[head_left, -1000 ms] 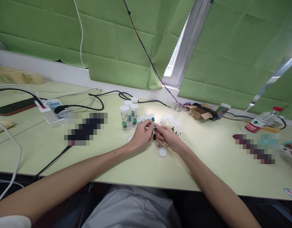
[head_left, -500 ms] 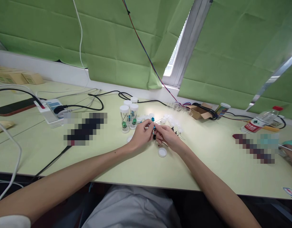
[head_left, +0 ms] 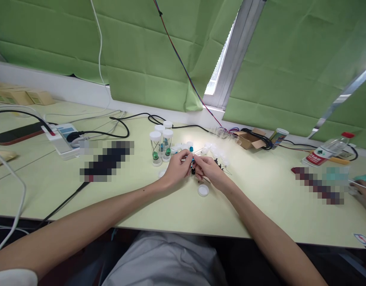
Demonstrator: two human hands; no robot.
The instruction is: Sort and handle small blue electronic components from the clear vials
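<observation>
Close together over the table, my left hand (head_left: 177, 169) and my right hand (head_left: 213, 171) pinch a small blue-and-black part (head_left: 192, 161) between their fingertips. The fingers cover much of it, so its kind is unclear. A round white cap (head_left: 203, 190) lies just below my right hand. Behind my left hand stand several clear tubes with white caps (head_left: 155, 149), holding green or blue pieces with thin wires. Beyond the fingertips are a loose blue piece (head_left: 191, 149) and scattered white caps (head_left: 212, 147). Small black pieces (head_left: 219, 163) lie beside my right hand.
To the left are a power strip (head_left: 65, 139), cables and a blurred dark object (head_left: 107, 163). An open cardboard box (head_left: 250, 140), a can (head_left: 279, 138) and a red-capped bottle (head_left: 327, 150) stand at the back right. Another person's hand (head_left: 363, 190) shows at the right edge.
Almost nothing differs; both hands stay at the same spot on the small part, and the view has shifted very slightly.
</observation>
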